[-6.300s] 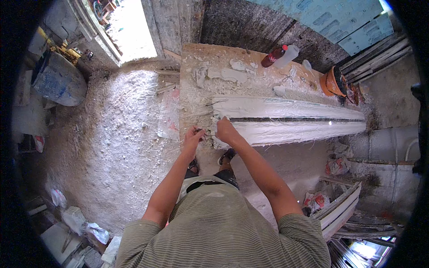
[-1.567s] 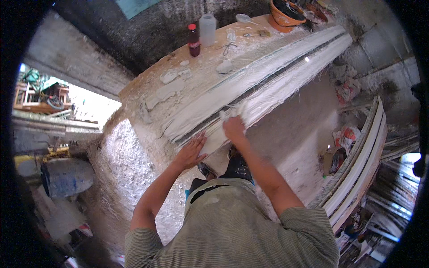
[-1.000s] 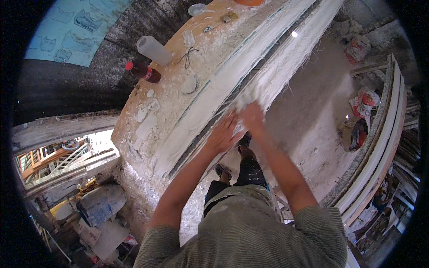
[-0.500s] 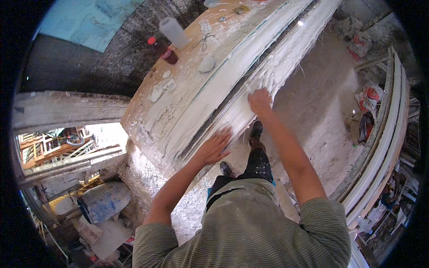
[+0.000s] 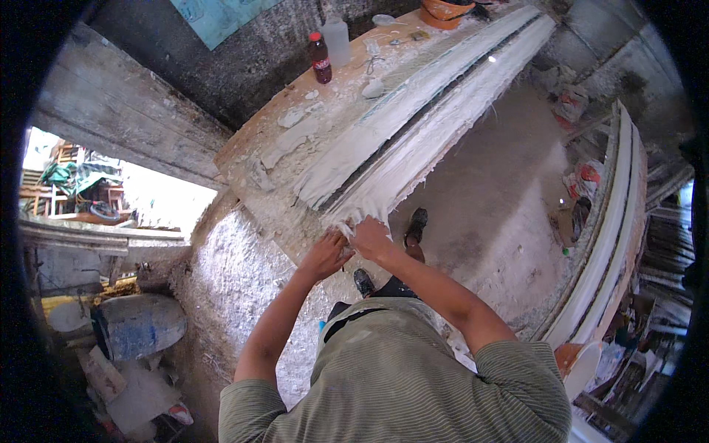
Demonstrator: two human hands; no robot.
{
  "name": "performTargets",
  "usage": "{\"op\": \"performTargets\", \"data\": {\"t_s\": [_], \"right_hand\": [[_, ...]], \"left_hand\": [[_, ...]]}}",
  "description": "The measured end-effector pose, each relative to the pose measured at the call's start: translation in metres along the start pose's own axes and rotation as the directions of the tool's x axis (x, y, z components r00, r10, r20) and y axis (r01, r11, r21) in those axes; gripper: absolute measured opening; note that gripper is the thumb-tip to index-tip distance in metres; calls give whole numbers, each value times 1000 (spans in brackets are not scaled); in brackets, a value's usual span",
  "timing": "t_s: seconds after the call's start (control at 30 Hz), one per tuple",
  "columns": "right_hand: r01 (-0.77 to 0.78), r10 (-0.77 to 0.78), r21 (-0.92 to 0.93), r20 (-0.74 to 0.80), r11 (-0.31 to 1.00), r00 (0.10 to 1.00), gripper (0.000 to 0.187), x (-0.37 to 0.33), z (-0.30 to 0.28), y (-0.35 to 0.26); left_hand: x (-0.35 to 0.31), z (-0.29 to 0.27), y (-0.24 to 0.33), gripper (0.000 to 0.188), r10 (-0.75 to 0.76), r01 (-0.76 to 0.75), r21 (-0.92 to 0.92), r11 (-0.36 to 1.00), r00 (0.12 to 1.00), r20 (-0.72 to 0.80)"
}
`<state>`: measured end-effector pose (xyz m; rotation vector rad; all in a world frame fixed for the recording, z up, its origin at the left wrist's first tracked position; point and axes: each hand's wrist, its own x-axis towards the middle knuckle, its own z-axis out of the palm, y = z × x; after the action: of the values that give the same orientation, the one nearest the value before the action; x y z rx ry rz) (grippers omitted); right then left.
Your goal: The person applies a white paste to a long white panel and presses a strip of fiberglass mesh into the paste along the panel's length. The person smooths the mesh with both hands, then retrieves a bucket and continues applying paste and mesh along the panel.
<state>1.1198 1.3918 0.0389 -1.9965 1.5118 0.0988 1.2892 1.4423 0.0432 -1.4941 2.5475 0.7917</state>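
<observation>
A long fibrous strip coated in wet white plaster (image 5: 436,133) lies along the right edge of a worktable, beside a second white strip (image 5: 399,111) with a dark gap between them. Both my hands are at the near end of the right-hand strip. My right hand (image 5: 371,238) is closed on its ragged fibre end, which bunches up around the fingers. My left hand (image 5: 323,256) meets it there, fingers bent against the same loose fibres, thumb apart on the near side. The fingertips are partly hidden in the white material.
On the plaster-smeared table (image 5: 284,111) stand a red-capped bottle of dark liquid (image 5: 320,59), a translucent jug (image 5: 337,43) and an orange basin (image 5: 443,13). Long white mouldings (image 5: 602,236) lean at the right. A blue-stained drum (image 5: 140,325) lies at lower left.
My right hand has come down and left from the middle of the strip to its near end and closed on the fibres. My left hand has drawn nearer to me. The view has shifted.
</observation>
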Motion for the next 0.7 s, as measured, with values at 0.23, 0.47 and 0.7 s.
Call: {"op": "performTargets", "data": {"t_s": [0.23,0.47,0.7], "right_hand": [[134,-155,-163,-124,977,980,36,-21,-6,29],[31,-41,-57,-174,998,984,35,-38,-6,38],[128,-133,87,51,988,990,33,-74,12,-10]], "left_hand": [[-16,-1,-12,59,128,-110,93,990,964,-232],[11,-9,-4,55,95,-106,-19,994,944,-316],[49,-4,-9,55,89,-32,205,978,958,-274]]}}
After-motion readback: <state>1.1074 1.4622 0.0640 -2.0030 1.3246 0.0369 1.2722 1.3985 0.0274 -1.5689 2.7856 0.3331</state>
